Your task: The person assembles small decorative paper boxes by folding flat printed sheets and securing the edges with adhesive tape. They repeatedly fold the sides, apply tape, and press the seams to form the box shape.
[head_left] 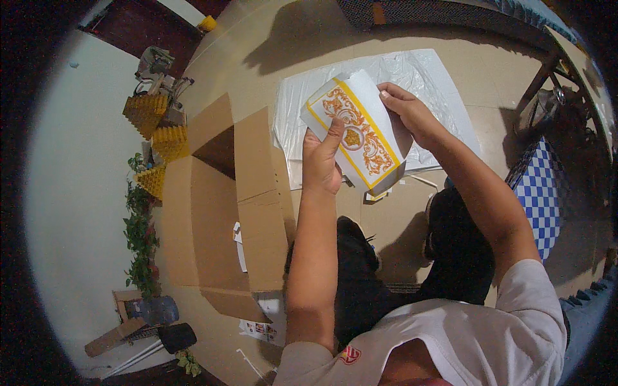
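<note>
A white thin-card box point(370, 157) with yellow borders and an orange scroll pattern is held up in front of me, tilted. My left hand point(320, 159) grips its lower left side, the thumb lying on the patterned face and the other fingers hidden behind. At the upper right, my right hand point(410, 110) pinches the plain white edge of the same box between thumb and fingers. Below it on the floor lies a sheet of white board point(450, 106) with crinkled clear plastic over it. Small yellow-and-white pieces point(378, 196) lie under the box, partly hidden.
To my left stands a large open cardboard carton point(264, 193) with white scraps inside. Yellow stacked trays point(168, 143) and a leafy plant point(140, 238) line the wall. On the right are a blue-and-white checkered panel point(539, 199) and a table point(547, 71).
</note>
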`<state>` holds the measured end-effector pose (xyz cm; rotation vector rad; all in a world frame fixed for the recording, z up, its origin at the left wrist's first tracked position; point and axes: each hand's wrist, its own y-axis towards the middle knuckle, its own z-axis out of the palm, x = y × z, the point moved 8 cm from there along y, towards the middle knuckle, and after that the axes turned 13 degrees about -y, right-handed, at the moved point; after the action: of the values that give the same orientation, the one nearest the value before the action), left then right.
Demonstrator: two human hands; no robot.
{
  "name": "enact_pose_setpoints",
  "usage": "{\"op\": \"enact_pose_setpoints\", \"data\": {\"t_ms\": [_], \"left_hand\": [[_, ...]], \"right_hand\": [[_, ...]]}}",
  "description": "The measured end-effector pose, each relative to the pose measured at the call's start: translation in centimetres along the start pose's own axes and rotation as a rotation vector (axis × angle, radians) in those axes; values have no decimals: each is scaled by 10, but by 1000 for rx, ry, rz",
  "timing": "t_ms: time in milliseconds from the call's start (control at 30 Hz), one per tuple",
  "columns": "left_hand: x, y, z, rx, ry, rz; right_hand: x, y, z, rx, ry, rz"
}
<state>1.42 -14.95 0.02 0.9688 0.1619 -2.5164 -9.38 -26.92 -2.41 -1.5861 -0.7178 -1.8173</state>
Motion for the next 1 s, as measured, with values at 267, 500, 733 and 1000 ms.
{"op": "enact_pose_setpoints", "data": {"t_ms": [267,500,733,1000], "left_hand": [[1,0,5,11,183,85],[-5,-3,0,-31,162,126],[1,1,-2,-12,241,168],[-6,2,-14,-119,233,111]], "right_hand": [[-2,-5,10,-53,-192,-46],[12,-21,38,164,-234,-25],[2,-17,40,217,-251,-97],[-8,-16,18,41,-466,-86]]}}
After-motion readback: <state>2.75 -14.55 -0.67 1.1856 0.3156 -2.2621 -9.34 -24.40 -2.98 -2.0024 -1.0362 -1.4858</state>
